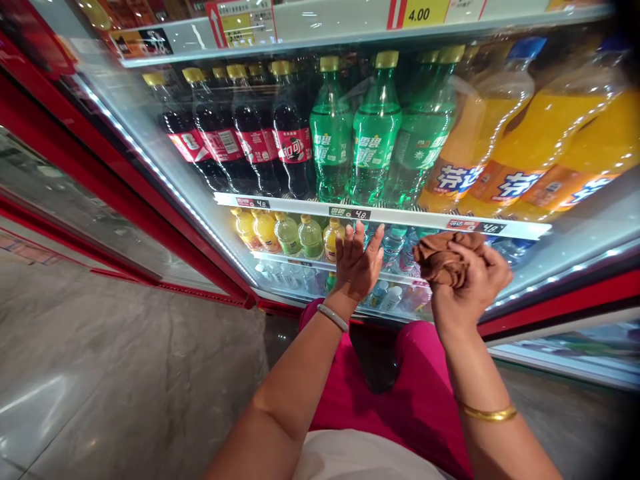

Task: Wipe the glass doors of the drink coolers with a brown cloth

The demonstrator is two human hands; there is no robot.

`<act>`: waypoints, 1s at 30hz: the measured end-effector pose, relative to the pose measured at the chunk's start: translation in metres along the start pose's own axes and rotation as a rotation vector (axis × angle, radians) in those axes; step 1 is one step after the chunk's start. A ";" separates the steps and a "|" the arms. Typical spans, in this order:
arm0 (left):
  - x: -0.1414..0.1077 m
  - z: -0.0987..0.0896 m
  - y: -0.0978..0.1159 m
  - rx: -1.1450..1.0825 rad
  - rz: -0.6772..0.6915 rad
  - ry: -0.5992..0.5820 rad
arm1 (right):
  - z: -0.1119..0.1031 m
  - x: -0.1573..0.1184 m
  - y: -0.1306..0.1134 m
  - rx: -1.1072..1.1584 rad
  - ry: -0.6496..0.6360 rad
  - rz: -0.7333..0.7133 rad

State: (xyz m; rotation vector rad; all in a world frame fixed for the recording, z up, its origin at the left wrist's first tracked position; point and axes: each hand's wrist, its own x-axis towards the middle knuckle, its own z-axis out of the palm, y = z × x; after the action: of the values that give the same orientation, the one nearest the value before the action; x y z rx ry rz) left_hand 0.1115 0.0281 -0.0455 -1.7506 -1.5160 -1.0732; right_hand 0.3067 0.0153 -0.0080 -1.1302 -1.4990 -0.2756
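Observation:
My left hand [357, 263] is held up before the drinks cooler with its fingers spread and nothing in them. It is nearest to the shelf edge [310, 208] with price tags, though I cannot tell if it touches the glass. A bunched brown cloth [443, 259] is gripped in my right hand [473, 280], a little to the right at much the same height. Behind and above stand green soda bottles [376, 137], dark cola bottles [293, 133] with red labels, and large orange soda bottles [525, 147].
Lower shelves carry small yellow juice bottles [265, 229] and clear bottles [393, 298]. Red door frames [200, 257] border the glass at left and right. Grey floor [150, 373] lies to the left. My knees in pink trousers [425, 360] are close to the cooler's base.

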 end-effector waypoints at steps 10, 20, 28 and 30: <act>0.000 -0.005 0.000 0.037 0.032 -0.009 | 0.019 -0.032 0.003 -0.034 -0.106 -0.261; -0.003 -0.002 0.003 0.018 -0.008 -0.065 | 0.003 0.030 -0.014 -0.019 0.135 0.023; -0.004 -0.005 -0.001 0.005 0.009 -0.102 | 0.020 -0.031 0.001 -0.006 -0.109 -0.270; -0.005 -0.003 -0.002 0.024 0.016 -0.077 | 0.011 -0.027 0.008 0.014 -0.089 -0.183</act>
State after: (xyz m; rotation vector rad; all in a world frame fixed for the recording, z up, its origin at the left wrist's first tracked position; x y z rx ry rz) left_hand 0.1089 0.0230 -0.0481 -1.8030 -1.5526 -0.9860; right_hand 0.3018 0.0142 -0.0374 -1.0062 -1.6840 -0.3428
